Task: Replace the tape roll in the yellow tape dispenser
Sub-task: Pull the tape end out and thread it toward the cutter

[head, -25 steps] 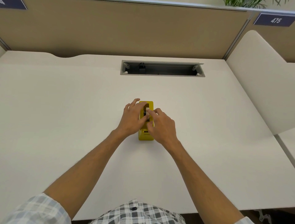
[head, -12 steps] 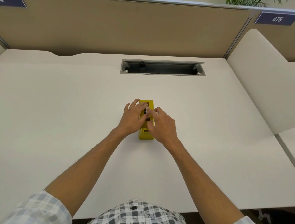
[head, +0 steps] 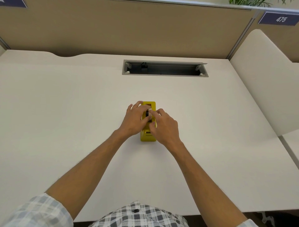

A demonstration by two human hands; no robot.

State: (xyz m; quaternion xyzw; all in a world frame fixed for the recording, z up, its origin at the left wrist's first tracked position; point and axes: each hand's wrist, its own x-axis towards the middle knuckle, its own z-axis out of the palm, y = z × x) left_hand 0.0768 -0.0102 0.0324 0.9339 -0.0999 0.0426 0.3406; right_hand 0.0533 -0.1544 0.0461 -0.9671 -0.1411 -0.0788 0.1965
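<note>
Tabletop (head: 64,113): off-white, matte, evenly lit, with a shallow curved notch in its far left edge.
Cable tray (head: 165,68): long grey rectangular recess set into the tabletop near the far edge, lid open, dark inside.
Partition wall (head: 129,29): tan fabric panel along the far side, capped by a pale rail.
Side divider (head: 265,77): cream panel with a rounded top corner, standing at the right.
Number plate (head: 280,19): dark blue, reading 475.
Plant leaves (head: 249,2): green, above the partition wall.
</note>
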